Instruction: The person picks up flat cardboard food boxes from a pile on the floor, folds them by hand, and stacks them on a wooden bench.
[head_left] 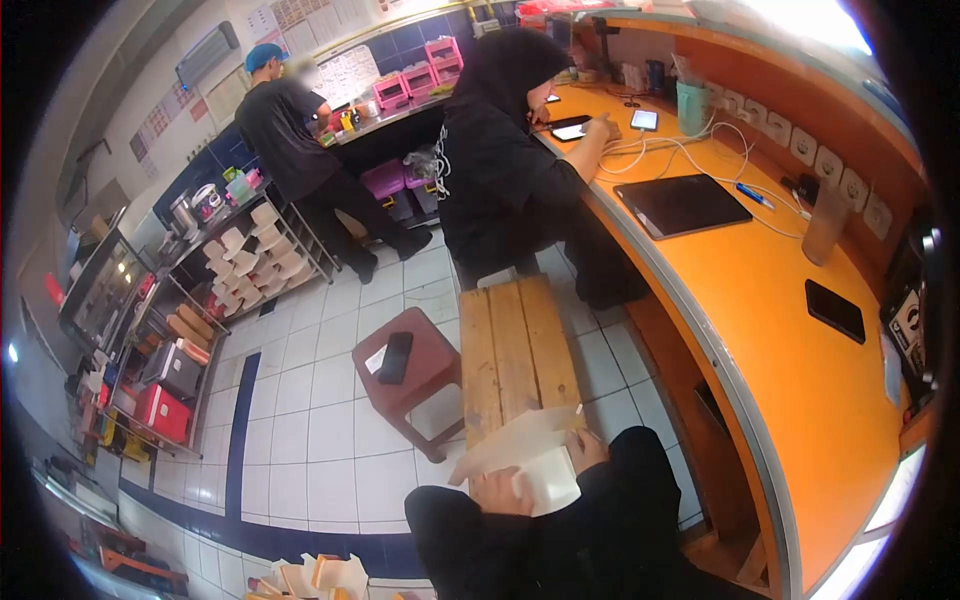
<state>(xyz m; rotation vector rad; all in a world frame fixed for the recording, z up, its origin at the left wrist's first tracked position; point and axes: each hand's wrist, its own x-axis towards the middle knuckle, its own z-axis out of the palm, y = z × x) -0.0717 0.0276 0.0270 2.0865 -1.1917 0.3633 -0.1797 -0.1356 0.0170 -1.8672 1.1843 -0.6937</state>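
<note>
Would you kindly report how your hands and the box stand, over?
Left hand and right hand holding white box. Box open, flap raised. Wooden bench ahead; nothing seen blocking either hand.

Carton box [555, 484] is creamy off-white inside, more beige on the lid, with plain black sleeves [450, 530] round it. Using the stool [432, 350] as my marker: that's dull maroon. Floor tiles [320, 430] around it are white, with a navy stripe [243, 430] to its left. The counter [745, 290] on its right is bright orange, mint-green tumbler [692, 108] included. Way behind it: hot-pink baskets [445, 62] and a bright blue cap [263, 56].
</note>
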